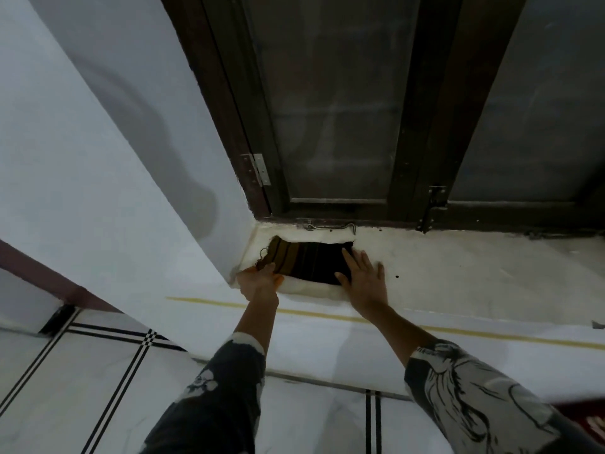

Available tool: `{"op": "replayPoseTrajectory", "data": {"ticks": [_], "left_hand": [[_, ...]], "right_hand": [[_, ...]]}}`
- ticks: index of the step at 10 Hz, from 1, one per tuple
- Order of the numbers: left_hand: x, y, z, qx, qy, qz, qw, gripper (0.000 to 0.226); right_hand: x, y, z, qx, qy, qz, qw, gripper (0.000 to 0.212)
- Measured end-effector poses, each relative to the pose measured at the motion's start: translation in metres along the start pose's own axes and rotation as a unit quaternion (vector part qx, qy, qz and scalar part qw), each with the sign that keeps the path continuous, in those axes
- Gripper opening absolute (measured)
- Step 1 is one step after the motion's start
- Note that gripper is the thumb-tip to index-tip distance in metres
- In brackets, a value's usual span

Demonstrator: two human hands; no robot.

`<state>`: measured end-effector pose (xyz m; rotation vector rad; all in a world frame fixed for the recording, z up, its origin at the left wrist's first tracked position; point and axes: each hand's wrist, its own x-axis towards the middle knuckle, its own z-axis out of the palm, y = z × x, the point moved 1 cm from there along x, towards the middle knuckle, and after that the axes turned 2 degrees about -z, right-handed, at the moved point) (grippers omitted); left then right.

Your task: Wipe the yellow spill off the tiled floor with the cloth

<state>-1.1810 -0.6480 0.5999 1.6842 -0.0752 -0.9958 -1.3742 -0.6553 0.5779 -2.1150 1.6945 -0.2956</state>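
The cloth is a woven fabric, dark with brown stripes, frayed at one corner. The floor beneath looks rough and matt, off-white. The door frame is dark wood around dull glass, with a bright metal hinge and latch. Nearer tiles shine smooth.

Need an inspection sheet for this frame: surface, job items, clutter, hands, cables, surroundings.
Surface: white floor by the door, yellow strip across it.
Job's things: dark striped cloth flat in the corner; spill not plainly seen.
Clutter: dark speck.
Hands: right hand flat on the cloth's right edge; left hand at its left edge, grip unclear.
Cables: nothing seen.
Surroundings: white wall, dark wooden door, latch.
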Motion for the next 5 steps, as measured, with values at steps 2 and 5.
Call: {"op": "replayPoseTrajectory", "data": {"ticks": [2, 5], "left_hand": [[-0.016, -0.009, -0.017, 0.251, 0.052, 0.164, 0.953, 0.036], [-0.004, -0.014, -0.052, 0.197, 0.002, 0.262, 0.945, 0.019]], "right_hand": [[-0.005, 0.003, 0.003, -0.017, 0.012, 0.009, 1.0, 0.058], [-0.01, -0.046, 0.01, 0.05, 0.09, -0.134, 0.986, 0.082]]}}
